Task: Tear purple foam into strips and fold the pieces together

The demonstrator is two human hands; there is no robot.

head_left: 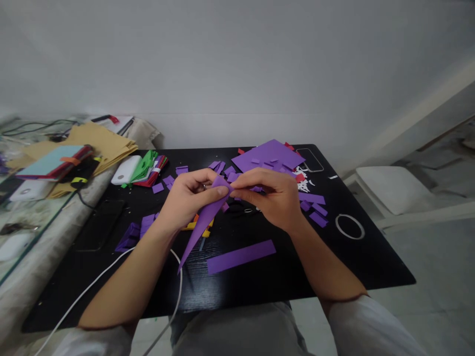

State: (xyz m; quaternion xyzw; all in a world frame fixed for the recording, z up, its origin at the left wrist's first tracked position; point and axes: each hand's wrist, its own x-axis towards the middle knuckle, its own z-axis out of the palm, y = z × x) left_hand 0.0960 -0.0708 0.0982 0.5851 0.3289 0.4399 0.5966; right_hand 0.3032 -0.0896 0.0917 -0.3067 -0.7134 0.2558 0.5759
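Above the middle of the black table, a purple paper strip (203, 221) hangs at a slant, its lower end pointing toward me. My left hand (195, 193) grips its upper part, thumb pressed on the front face. At the strip's top right end, my right hand (269, 195) pinches with thumb and index finger, touching the paper near the left thumb. Another purple strip (241, 257) lies flat on the table below the hands. Several small purple pieces (232, 174) are scattered behind them. Some yellow and orange pieces (208, 231) lie under the held strip, partly hidden.
A large purple sheet (272, 151) lies at the back right, beside white paper shreds (306, 185). A white ring (350, 226) rests at the right. A white cable (180, 282) crosses the front left edge. Coloured paper bundles (146, 168) and brown envelopes (100, 141) are at the left.
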